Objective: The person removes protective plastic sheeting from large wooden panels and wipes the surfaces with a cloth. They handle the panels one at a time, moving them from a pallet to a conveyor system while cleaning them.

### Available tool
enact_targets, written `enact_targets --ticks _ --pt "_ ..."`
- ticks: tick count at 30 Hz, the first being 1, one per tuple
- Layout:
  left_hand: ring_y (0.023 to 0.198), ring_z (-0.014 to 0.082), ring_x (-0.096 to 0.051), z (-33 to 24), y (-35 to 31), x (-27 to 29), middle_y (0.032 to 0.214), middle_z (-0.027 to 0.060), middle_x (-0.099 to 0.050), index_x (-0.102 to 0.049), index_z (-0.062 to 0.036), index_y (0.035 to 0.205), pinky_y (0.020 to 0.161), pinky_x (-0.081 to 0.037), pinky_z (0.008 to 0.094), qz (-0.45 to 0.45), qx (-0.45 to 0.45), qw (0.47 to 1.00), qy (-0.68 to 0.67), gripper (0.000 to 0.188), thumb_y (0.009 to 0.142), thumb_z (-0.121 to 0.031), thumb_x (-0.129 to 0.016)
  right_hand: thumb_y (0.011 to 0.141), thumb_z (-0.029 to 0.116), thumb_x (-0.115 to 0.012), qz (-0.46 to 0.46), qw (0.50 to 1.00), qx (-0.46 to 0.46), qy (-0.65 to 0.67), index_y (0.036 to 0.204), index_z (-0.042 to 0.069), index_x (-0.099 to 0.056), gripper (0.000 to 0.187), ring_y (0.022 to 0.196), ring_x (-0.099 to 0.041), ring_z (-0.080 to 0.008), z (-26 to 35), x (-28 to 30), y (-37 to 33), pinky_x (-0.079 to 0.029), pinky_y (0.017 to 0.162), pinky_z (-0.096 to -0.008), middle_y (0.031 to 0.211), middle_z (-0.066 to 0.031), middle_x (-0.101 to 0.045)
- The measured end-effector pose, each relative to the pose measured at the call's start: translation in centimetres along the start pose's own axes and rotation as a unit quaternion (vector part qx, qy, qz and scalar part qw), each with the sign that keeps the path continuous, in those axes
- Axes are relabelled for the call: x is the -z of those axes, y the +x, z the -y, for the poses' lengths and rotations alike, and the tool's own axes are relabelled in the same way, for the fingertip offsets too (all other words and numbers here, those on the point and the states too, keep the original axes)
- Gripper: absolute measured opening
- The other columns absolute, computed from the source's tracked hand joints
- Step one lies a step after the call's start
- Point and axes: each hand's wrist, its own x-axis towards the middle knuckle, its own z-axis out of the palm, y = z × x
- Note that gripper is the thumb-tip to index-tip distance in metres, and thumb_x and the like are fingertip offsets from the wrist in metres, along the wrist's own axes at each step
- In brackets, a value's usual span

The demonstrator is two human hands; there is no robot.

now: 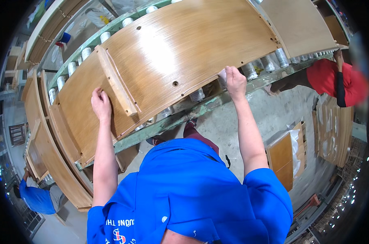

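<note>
A large brown wooden panel (196, 44) with several dark holes lies on a roller conveyor. My left hand (101, 105) is over the panel's left part, its fingers curled in; whether anything is inside them is hidden. Just right of it, a narrow wooden strip (116, 81) rests across the panel, with a thin pinkish line beside it. My right hand (236, 83) is closed at the panel's near edge, pinching a small pale sheet (222, 75), mostly covered by the fingers.
The conveyor's green frame (211, 102) runs along my front, with wrapped rollers (267, 64). Another panel (296, 26) lies at the right, near a co-worker in red (328, 79). Curved panels (58, 162) stand at left; a co-worker in blue (38, 197) is beyond. Boards (283, 158) stand at lower right.
</note>
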Motion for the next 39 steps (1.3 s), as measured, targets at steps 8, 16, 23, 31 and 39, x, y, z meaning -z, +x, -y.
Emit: enact_targets --ticks 8,16,23,31,39 --pt "0.074 0.0269 -0.052 -0.4 0.1 0.3 0.076 0.0129 -0.055 -0.052 -0.0013 0.11 0.071 -0.043 0.0392 -0.01 -0.034 0.998 0.06 0.028 0.085 -0.014 -0.052 0.092 0.033 -0.046 -0.102 0.995 0.009 -0.002 0.074 0.006 -0.055 0.034 0.061 -0.057 -0.0384 -5.6 3.3 4.9 -0.043 0.051 -0.0444 0.064 -0.0185 -0.057" --pt "0.07 0.0249 -0.05 -1.2 -0.1 0.0 0.074 0.0117 -0.051 -0.046 0.0 0.117 0.069 -0.043 0.0382 -0.011 -0.02 0.997 0.069 0.035 0.085 -0.011 -0.052 0.093 0.036 -0.044 -0.063 0.998 -0.023 -0.017 0.075 0.006 -0.055 0.036 0.063 -0.057 -0.0394 -7.7 4.4 5.7 -0.043 0.051 -0.0458 0.065 -0.0189 -0.058" --pt "0.066 0.0247 -0.048 -1.8 -0.2 -0.1 0.07 0.0111 -0.048 -0.044 0.0024 0.119 0.067 -0.042 0.0377 -0.021 -0.032 0.996 0.078 0.039 0.083 -0.01 -0.052 0.092 0.035 -0.045 -0.069 0.997 -0.033 0.006 0.076 0.006 -0.055 0.035 0.064 -0.057 -0.0403 -9.9 5.2 7.4 -0.043 0.053 -0.0463 0.065 -0.019 -0.058" --pt "0.076 0.0311 -0.051 -3.0 0.0 -0.1 0.078 0.0148 -0.053 -0.044 0.0004 0.122 0.074 -0.041 0.0417 -0.01 -0.025 0.989 0.143 0.041 0.084 -0.012 -0.05 0.093 0.039 -0.042 -0.124 0.989 -0.062 -0.045 0.075 0.006 -0.054 0.039 0.067 -0.057 -0.0411 -15.4 7.5 11.6 -0.043 0.055 -0.0474 0.067 -0.0194 -0.059" --pt "0.079 0.0313 -0.051 -4.2 0.0 0.1 0.083 0.0156 -0.054 -0.043 -0.0019 0.124 0.075 -0.041 0.0414 0.002 -0.004 0.987 0.162 0.041 0.085 -0.014 -0.047 0.091 0.038 -0.044 -0.201 0.97 -0.105 -0.086 0.077 0.006 -0.056 0.037 0.07 -0.058 -0.0421 -20.8 10.0 16.9 -0.044 0.059 -0.05 0.069 -0.0202 -0.059"
